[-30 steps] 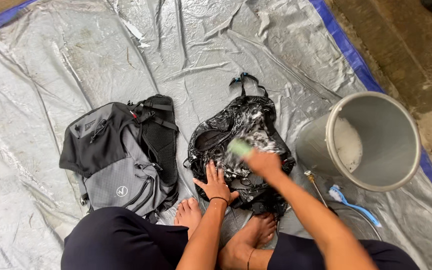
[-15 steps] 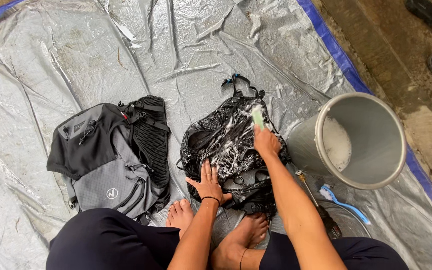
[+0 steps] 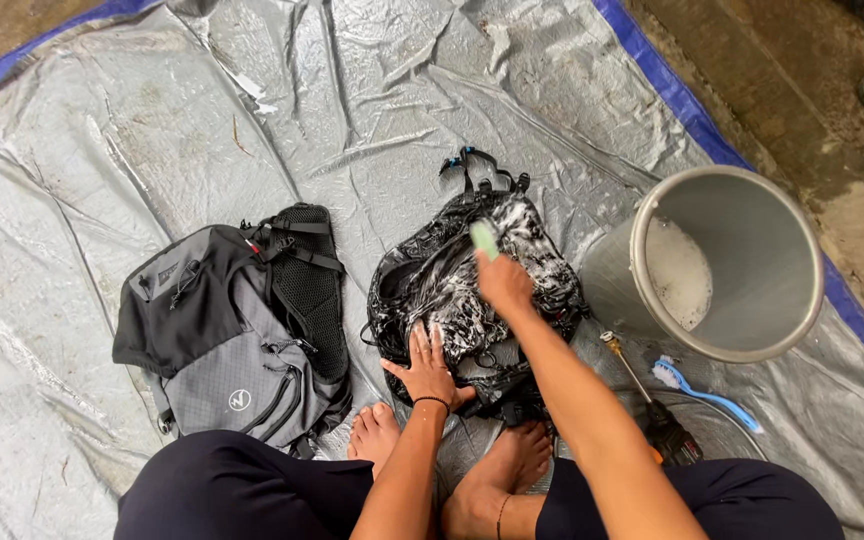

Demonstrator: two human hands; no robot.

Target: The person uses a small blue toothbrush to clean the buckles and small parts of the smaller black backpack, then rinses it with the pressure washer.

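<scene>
A black backpack (image 3: 442, 280) covered in white soap foam lies on the grey tarp (image 3: 152, 140) in front of my bare feet. My left hand (image 3: 424, 368) presses flat on its near end, fingers spread. My right hand (image 3: 503, 280) is closed around a pale green scrub brush (image 3: 485, 239) and holds it against the foamy upper part of the backpack.
A second grey and black backpack (image 3: 232, 330) lies to the left. A grey bucket (image 3: 752, 260) with soapy water stands at the right. Beside it lie a blue-handled brush (image 3: 702, 390) and a spray nozzle (image 3: 642, 395). The tarp's blue edge (image 3: 672, 95) borders dirt ground.
My right hand with the green brush has moved up along the foamy backpack, away from me. My left hand has stayed pressed on the near end.
</scene>
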